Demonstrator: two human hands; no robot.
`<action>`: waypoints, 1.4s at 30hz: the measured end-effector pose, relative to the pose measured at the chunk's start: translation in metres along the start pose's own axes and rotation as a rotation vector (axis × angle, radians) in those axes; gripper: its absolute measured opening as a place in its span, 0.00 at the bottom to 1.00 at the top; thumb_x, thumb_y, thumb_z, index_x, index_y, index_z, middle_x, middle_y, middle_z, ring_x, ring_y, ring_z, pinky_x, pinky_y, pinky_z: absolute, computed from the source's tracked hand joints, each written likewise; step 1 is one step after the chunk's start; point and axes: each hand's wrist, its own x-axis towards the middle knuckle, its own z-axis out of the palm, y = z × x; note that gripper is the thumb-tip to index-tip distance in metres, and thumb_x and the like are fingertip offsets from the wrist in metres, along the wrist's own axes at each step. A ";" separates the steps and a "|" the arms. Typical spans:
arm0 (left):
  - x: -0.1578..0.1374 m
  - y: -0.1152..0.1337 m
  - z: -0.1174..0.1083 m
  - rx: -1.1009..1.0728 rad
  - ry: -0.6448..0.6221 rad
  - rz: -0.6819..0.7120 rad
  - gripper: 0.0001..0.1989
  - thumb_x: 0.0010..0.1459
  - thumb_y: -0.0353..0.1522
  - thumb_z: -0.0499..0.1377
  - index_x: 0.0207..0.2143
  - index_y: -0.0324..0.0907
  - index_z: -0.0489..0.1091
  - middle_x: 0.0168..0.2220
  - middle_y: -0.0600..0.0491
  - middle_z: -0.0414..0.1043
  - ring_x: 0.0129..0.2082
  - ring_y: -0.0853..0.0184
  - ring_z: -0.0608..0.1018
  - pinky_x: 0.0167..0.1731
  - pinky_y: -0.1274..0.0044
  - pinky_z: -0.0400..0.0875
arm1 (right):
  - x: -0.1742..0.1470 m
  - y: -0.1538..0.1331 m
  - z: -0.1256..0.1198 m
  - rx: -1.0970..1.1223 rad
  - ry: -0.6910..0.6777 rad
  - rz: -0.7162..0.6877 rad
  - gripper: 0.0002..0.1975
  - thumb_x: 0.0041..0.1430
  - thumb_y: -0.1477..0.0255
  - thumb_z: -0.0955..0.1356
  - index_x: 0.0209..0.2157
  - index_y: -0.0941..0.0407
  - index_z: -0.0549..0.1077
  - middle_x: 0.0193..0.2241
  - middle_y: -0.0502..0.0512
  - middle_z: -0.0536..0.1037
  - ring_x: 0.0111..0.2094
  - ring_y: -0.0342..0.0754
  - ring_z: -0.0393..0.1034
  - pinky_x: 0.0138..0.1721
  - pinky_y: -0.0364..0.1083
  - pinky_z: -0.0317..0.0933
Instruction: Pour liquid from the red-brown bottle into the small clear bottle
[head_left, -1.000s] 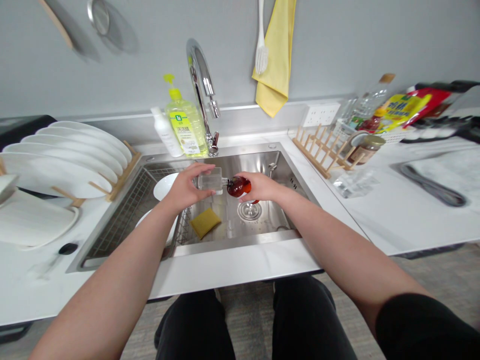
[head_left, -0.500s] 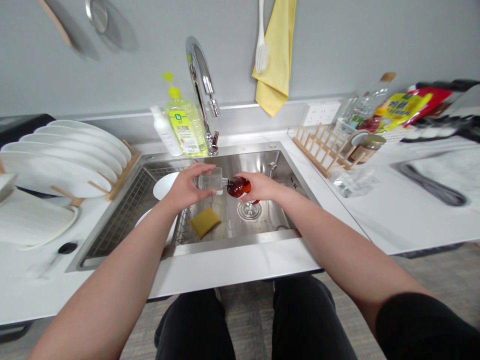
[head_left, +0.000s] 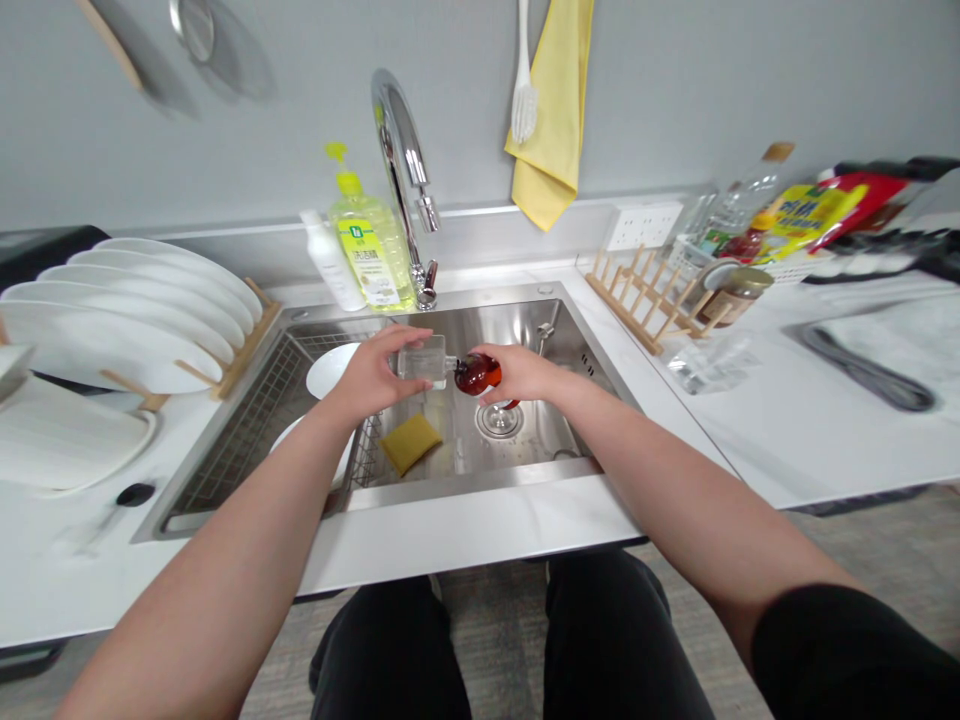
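Note:
Over the sink (head_left: pixel 517 478), my left hand (head_left: pixel 373 372) grips a clear glass bottle (head_left: pixel 422 363) lying sideways, its neck pointing right. My right hand (head_left: pixel 521 374) is wrapped around a bottle of dark red liquid (head_left: pixel 477 373), tilted with its black mouth toward the clear bottle's neck. The two mouths meet or nearly meet; I cannot tell whether liquid runs between them. Beneath them a yellow sponge (head_left: pixel 411 444) lies on the sink floor, left of the drain (head_left: pixel 499 421).
A faucet (head_left: pixel 405 150) arches behind the sink, beside a yellow-green dish soap bottle (head_left: pixel 371 250). White plates (head_left: pixel 135 320) stand in a rack at left. A wooden rack (head_left: pixel 637 300) and a jar (head_left: pixel 739 295) stand at right. A wire basket (head_left: pixel 247 450) sits in the sink's left side.

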 end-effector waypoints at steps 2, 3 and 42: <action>0.000 0.000 0.000 0.004 -0.002 -0.004 0.38 0.50 0.43 0.80 0.63 0.47 0.82 0.59 0.44 0.82 0.52 0.51 0.83 0.60 0.56 0.79 | -0.001 -0.002 -0.001 0.002 0.000 -0.002 0.49 0.45 0.67 0.88 0.69 0.48 0.77 0.57 0.57 0.88 0.56 0.63 0.85 0.59 0.55 0.76; 0.000 0.001 0.000 0.006 -0.004 -0.007 0.38 0.50 0.43 0.80 0.63 0.47 0.82 0.59 0.44 0.82 0.52 0.51 0.83 0.60 0.56 0.79 | -0.001 -0.003 -0.001 0.000 -0.003 -0.002 0.48 0.45 0.67 0.88 0.69 0.48 0.77 0.57 0.57 0.89 0.55 0.63 0.85 0.59 0.55 0.76; -0.001 0.003 0.000 0.042 -0.022 0.047 0.36 0.52 0.41 0.80 0.63 0.46 0.82 0.58 0.44 0.82 0.54 0.50 0.83 0.60 0.55 0.79 | -0.001 -0.003 -0.001 -0.049 -0.030 0.006 0.49 0.46 0.67 0.88 0.70 0.49 0.76 0.59 0.59 0.88 0.56 0.64 0.85 0.59 0.55 0.76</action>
